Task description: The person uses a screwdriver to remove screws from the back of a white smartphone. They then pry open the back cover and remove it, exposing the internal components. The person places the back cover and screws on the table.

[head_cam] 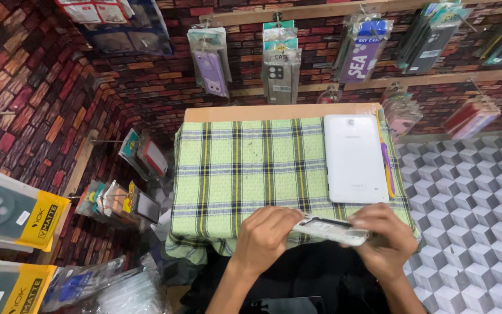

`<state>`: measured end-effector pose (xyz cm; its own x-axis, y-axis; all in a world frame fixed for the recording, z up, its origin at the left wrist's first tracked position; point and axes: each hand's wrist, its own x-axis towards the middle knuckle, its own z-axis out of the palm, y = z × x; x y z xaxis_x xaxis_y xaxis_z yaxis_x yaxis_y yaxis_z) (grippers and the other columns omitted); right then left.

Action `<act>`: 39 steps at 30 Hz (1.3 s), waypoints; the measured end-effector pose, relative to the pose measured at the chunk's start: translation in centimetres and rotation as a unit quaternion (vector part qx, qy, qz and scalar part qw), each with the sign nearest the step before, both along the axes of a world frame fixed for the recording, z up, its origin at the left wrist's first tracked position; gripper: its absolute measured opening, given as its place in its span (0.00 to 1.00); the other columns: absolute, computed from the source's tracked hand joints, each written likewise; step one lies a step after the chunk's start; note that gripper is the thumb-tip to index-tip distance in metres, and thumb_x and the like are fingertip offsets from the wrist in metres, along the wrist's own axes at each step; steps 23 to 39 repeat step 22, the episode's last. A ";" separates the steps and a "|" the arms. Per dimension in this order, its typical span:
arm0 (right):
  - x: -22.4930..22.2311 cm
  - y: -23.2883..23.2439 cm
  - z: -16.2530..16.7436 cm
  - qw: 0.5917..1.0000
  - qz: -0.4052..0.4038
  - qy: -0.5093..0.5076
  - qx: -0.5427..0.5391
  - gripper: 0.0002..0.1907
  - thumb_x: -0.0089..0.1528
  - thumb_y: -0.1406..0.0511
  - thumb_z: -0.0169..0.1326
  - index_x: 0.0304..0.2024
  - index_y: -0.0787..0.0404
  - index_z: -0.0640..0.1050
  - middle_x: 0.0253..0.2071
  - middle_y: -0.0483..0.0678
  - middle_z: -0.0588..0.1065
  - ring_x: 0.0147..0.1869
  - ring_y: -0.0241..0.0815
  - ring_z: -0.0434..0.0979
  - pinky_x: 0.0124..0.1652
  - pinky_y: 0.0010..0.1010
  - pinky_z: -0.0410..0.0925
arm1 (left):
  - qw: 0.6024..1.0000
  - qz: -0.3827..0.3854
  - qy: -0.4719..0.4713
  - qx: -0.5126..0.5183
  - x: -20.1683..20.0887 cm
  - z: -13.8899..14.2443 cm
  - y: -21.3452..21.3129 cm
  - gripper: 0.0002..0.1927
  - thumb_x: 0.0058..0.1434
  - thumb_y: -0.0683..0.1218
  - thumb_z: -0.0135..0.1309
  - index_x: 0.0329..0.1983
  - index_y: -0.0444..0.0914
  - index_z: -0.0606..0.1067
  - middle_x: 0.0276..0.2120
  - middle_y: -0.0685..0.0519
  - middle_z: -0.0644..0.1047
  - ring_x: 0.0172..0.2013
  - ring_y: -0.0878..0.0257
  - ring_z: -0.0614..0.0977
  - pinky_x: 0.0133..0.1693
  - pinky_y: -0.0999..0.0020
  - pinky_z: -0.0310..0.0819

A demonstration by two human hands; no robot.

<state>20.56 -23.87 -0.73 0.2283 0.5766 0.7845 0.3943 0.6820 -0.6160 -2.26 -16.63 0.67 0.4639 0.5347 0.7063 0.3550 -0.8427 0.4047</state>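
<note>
Both hands are closed on 1 thing: a thin white frame-like part (331, 228), flat and tilted, held above the near edge of the bench (280, 111). The left hand (266, 235) grips its left end with the fingers curled over the top, and the right hand (383, 238) clamps the right end, thumb toward the middle. The 2 hands stay apart, joined only by the part between them. Its dark inner opening shows along the upper side; what kind of device part it is cannot be told for sure.

The bench is a small wooden one, covered by a green plaid cloth (245, 168) with dark and white stripes that hangs over the near edge. On the right half of the cloth lies a white tablet (354, 157), back side up, lengthwise away from the person, just beyond the right hand but not touching it. Along the tablet's right edge lies a slim yellow and purple tool (387, 160), touching or just beside it.

Behind the bench a brick-patterned wall carries hanging phone cases in clear packets, among them a purple case (211, 71) and a grey case (280, 75). More packed cases in yellow-trimmed boxes (15, 212) sit at the left. The floor at right shows a grey and white cube pattern (472, 209).
</note>
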 end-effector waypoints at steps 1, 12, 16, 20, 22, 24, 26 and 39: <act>0.0 -0.1 0.8 0.998 -0.024 -0.066 -0.003 0.17 0.46 0.79 0.65 0.36 0.63 0.78 0.34 0.48 0.77 0.40 0.41 0.79 0.40 0.28 0.72 | 1.000 0.003 0.010 0.004 -0.1 0.2 0.1 0.10 0.60 0.33 0.59 0.42 0.37 0.82 0.39 0.53 0.85 0.43 0.59 0.86 0.45 0.64 0.81; -1.3 0.0 -3.8 0.988 0.010 0.156 0.019 0.14 0.53 0.82 0.56 0.38 0.65 0.78 0.31 0.49 0.74 0.36 0.41 0.76 0.37 0.25 0.71 | 0.953 -0.079 -0.206 -0.206 -0.6 -0.4 0.5 0.12 0.59 0.32 0.58 0.43 0.37 0.82 0.42 0.49 0.85 0.46 0.57 0.88 0.48 0.64 0.84; -1.1 -0.4 -6.3 0.982 0.011 0.186 0.007 0.13 0.57 0.81 0.59 0.41 0.65 0.78 0.31 0.49 0.74 0.38 0.41 0.76 0.38 0.25 0.70 | 0.955 -0.015 -0.206 -0.214 0.3 -1.4 -0.6 0.11 0.58 0.32 0.59 0.40 0.37 0.83 0.38 0.50 0.86 0.40 0.60 0.89 0.41 0.70 0.85; -0.8 -0.5 -8.3 0.974 -0.016 0.223 0.018 0.10 0.60 0.78 0.61 0.42 0.65 0.78 0.33 0.50 0.74 0.39 0.41 0.75 0.37 0.24 0.69 | 0.945 -0.003 -0.204 -0.255 0.9 -1.2 -1.0 0.11 0.57 0.31 0.58 0.40 0.36 0.82 0.38 0.50 0.86 0.39 0.59 0.89 0.39 0.69 0.85; -0.7 -0.5 -9.4 0.966 -0.005 0.258 0.034 0.09 0.62 0.78 0.62 0.42 0.65 0.79 0.34 0.50 0.73 0.40 0.41 0.75 0.39 0.25 0.69 | 0.932 -0.070 -0.207 -0.290 0.9 -0.8 -0.5 0.12 0.60 0.34 0.58 0.46 0.37 0.81 0.41 0.48 0.85 0.43 0.57 0.88 0.40 0.68 0.86; -0.7 -0.5 -9.4 0.966 -0.005 0.258 0.034 0.09 0.62 0.78 0.62 0.42 0.65 0.79 0.34 0.50 0.73 0.40 0.41 0.75 0.39 0.25 0.69 | 0.932 -0.070 -0.207 -0.290 0.9 -0.8 -0.5 0.12 0.60 0.34 0.58 0.46 0.37 0.81 0.41 0.48 0.85 0.43 0.57 0.88 0.40 0.68 0.86; -0.7 -0.5 -9.4 0.966 -0.005 0.258 0.034 0.09 0.62 0.78 0.62 0.42 0.65 0.79 0.34 0.50 0.73 0.40 0.41 0.75 0.39 0.25 0.69 | 0.932 -0.070 -0.207 -0.290 0.9 -0.8 -0.5 0.12 0.60 0.34 0.58 0.46 0.37 0.81 0.41 0.48 0.85 0.43 0.57 0.88 0.40 0.68 0.86; -0.7 -0.5 -9.4 0.966 -0.005 0.258 0.034 0.09 0.62 0.78 0.62 0.42 0.65 0.79 0.34 0.50 0.73 0.40 0.41 0.75 0.39 0.25 0.69 | 0.932 -0.070 -0.207 -0.290 0.9 -0.8 -0.5 0.12 0.60 0.34 0.58 0.46 0.37 0.81 0.41 0.48 0.85 0.43 0.57 0.88 0.40 0.68 0.86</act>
